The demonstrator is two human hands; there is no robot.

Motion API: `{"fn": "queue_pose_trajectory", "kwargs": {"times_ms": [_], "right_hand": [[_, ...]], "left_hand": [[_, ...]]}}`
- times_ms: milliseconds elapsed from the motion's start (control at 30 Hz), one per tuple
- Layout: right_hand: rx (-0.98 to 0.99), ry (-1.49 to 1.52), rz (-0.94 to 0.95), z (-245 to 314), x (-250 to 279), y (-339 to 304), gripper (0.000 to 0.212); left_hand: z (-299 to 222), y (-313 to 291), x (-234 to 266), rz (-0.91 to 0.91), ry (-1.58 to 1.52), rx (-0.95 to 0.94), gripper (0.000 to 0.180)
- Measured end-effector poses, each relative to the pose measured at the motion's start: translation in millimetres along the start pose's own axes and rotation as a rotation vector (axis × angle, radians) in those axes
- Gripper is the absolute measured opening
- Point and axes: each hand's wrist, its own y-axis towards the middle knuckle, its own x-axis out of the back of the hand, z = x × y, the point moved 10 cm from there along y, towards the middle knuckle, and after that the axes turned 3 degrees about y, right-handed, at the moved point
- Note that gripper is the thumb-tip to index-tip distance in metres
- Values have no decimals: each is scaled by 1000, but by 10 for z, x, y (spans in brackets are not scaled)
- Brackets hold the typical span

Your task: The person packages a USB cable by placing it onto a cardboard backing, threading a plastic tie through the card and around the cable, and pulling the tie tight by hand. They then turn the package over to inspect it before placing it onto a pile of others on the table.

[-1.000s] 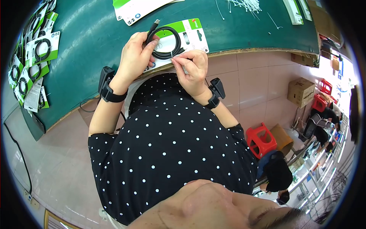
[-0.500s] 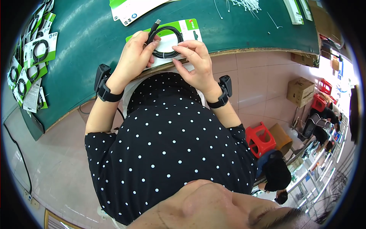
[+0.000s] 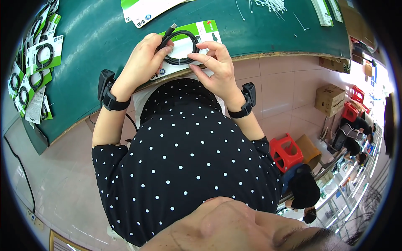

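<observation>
A black cable [image 3: 195, 38] lies wound in a ring over a green and white backing card [image 3: 208, 27] at the table's near edge. My left hand [image 3: 146, 59] is closed on the ring's left side, thumb and fingers pinching it where the plug [image 3: 171, 29] sticks up and away. At the ring's lower right, my right hand [image 3: 217, 69] holds the coil between thumb and curled fingers. A thin pale tie [image 3: 180, 61] crosses the bottom of the ring near the right fingertips. Part of the card is hidden by my hands.
Carded cables [image 3: 44, 56] are heaped on the green table's left side. Blank cards [image 3: 153, 9] lie at the far edge, with loose white cable ties [image 3: 270, 5] right of them. Card stacks [image 3: 321, 13] sit at far right. A red stool [image 3: 286, 152] stands on the floor.
My left hand has shifted slightly left, its wrist turned a little. The ring has moved slightly and more of the card's lower left shows. My right fingers stay at the ring's right side.
</observation>
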Motion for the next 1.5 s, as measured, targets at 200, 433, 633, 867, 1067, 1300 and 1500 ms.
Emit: {"fn": "queue_pose_trajectory", "kwargs": {"times_ms": [200,433,633,867,1067,1300,1500], "right_hand": [[9,-23,-15,22,-5,13,37],[141,-200,-41,280,-108,112,33],[121,-187,63,217,-214,188,24],[89,-73,137,128,-213,240,22],[99,-45,173,120,-213,244,23],[104,-31,186,111,-226,251,24],[105,-28,219,102,-239,245,24]], "left_hand": [[-16,-2,7,14,-12,2,14],[8,-8,-3,-7,-16,-16,15],[-7,-12,7,0,-24,-6,16],[20,-23,14,26,-59,21,16],[27,-12,14,9,23,-38,16],[11,2,20,6,81,-70,17],[-7,0,37,-1,165,-111,18]]}}
